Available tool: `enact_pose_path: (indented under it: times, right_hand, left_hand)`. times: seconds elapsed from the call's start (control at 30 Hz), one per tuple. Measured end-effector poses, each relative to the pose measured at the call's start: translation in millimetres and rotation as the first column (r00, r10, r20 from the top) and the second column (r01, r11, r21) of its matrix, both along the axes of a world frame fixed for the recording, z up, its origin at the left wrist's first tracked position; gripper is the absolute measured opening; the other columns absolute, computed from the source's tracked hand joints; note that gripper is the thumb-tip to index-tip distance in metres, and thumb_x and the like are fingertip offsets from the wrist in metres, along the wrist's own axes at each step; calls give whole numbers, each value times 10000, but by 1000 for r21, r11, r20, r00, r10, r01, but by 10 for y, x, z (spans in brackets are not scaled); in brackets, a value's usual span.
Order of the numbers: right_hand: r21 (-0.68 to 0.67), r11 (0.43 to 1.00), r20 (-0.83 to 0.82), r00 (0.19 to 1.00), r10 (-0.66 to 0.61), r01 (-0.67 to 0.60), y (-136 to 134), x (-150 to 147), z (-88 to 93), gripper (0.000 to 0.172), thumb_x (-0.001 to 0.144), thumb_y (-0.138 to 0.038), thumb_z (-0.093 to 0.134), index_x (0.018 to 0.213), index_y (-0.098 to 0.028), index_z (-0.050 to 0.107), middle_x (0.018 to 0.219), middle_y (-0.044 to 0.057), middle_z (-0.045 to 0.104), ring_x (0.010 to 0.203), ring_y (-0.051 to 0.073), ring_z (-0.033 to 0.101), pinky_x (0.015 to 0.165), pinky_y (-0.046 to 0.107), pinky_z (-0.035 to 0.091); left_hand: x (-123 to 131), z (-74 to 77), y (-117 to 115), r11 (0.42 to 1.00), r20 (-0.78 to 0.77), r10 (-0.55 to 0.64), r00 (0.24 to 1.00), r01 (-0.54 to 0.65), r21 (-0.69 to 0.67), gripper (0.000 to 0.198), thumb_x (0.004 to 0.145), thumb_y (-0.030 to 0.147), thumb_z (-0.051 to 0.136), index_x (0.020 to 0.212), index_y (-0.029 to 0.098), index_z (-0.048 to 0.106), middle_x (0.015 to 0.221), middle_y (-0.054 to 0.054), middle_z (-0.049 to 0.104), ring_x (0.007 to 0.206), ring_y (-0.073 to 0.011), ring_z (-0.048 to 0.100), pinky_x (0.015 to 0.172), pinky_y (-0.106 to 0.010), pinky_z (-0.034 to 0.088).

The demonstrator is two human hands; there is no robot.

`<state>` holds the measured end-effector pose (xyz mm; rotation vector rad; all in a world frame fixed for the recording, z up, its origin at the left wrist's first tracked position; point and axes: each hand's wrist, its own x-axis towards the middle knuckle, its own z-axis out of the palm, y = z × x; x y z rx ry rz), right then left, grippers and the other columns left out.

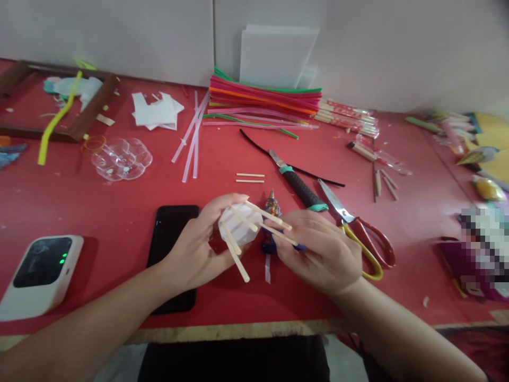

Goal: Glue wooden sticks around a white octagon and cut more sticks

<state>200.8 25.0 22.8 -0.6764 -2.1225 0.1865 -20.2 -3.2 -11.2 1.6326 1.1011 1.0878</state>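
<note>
My left hand (199, 239) grips the edge of a small white disc (247, 236) between thumb and fingers, above the table. Several pale wooden sticks (240, 265) stand out from its face. On the disc's right side, the fingers of my right hand (324, 249) close on a wooden stick (274, 232); exactly where they pinch it is partly hidden. Below and between the hands lies a small glue gun (271, 206), nozzle pointing away, with a clear glue stick (268, 269) at its rear. Two short sticks (250, 181) lie beyond the disc.
Scissors (348, 216), a utility knife (302, 187) and a black pipe cleaner (254, 142) lie right of centre. A phone (173, 233) sits under my left arm. Coloured pipe cleaners (264, 98), a clear tray (123, 159), a wooden frame (89, 112) and a white device (43, 273) surround the workspace.
</note>
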Motion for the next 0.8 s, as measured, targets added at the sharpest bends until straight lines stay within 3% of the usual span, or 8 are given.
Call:
enact_pose_path:
  times: [0.8]
  right_hand:
    - [-35,999,14,1000,-21,22,-22,12,-24,165,871,-69,672,931,-222,660,799,35,769,723,170,742,686,315,658]
  left_hand:
    - [8,3,-2,1000,25,6,1000,-5,-25,623,846,248,765,1381,351,463,1264,-31,685,1058,-224,724,935,-372,614]
